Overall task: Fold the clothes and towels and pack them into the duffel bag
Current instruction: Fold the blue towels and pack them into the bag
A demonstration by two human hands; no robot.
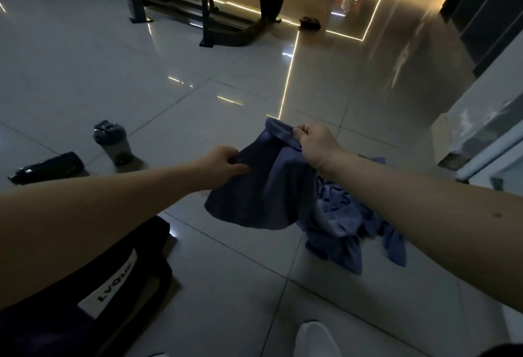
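Observation:
A dark blue garment (263,186) hangs in the air above the tiled floor, held up by both hands. My left hand (223,165) pinches its left top edge. My right hand (317,145) grips the waistband-like edge at its top right. Under my right forearm, a crumpled pile of lighter blue clothes (345,226) lies on the floor. The dark duffel bag (119,280) with a white label sits at the lower left, partly hidden by my left arm.
A grey shaker bottle (114,141) stands on the floor at the left, with a black bottle (48,168) lying beside it. Gym equipment frames (209,11) stand at the back. A white shoe (315,339) shows at the bottom edge. A wall runs along the right.

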